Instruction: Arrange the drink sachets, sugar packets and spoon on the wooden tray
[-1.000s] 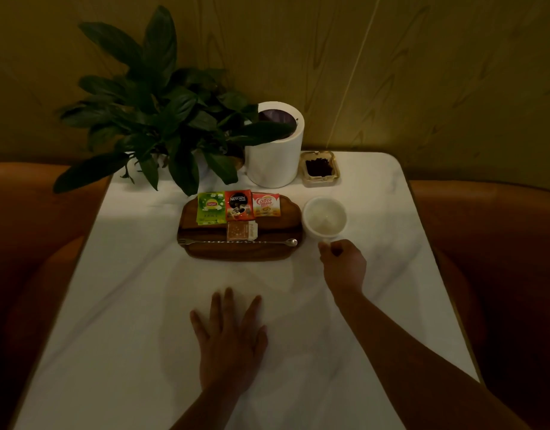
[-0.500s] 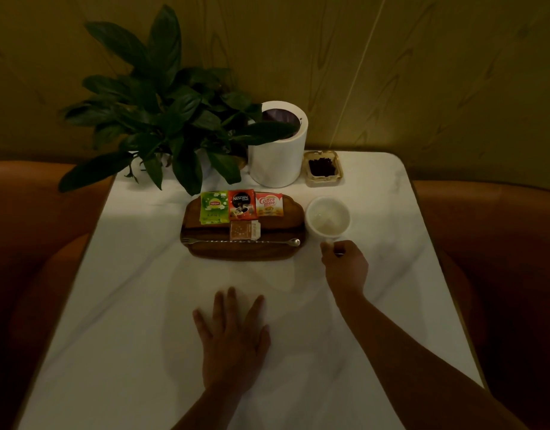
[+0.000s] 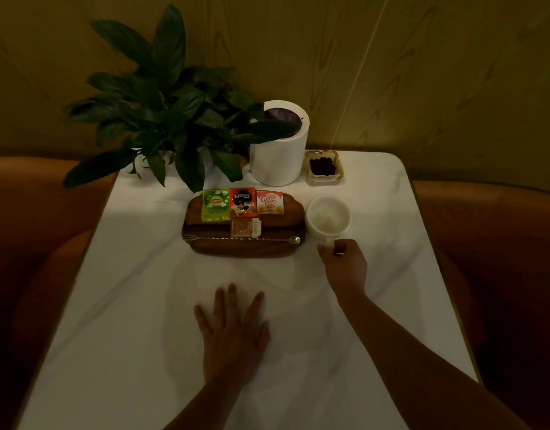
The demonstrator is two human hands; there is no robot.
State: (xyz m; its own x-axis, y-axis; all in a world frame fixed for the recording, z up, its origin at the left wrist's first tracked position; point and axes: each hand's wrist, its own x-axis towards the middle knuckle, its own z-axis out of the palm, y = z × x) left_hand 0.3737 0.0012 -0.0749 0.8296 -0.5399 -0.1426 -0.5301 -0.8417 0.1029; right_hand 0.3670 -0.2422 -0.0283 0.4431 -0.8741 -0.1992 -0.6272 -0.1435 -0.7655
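The wooden tray (image 3: 205, 249) lies at the table's middle. Along its far edge sit a green Lipton sachet (image 3: 215, 204), a red Nescafe sachet (image 3: 242, 202) and a Coffee mate sachet (image 3: 269, 202). Brown and white sugar packets (image 3: 245, 228) lie just below them. A long metal spoon (image 3: 241, 239) stretches across the tray's front. Right of the tray stands a white cup (image 3: 328, 216). My right hand (image 3: 345, 265) pinches the cup's handle at its near side. My left hand (image 3: 233, 333) rests flat on the table, fingers spread, holding nothing.
The white marble table (image 3: 128, 305) has a potted plant (image 3: 174, 119), a white cylindrical bin (image 3: 280, 156) and a small dish of dark beans (image 3: 322, 166) along its far edge. Orange seats flank both sides, with a wall behind.
The view has shifted slightly. My right hand stays at the cup's handle and my left hand stays flat; nothing on the tray has moved.
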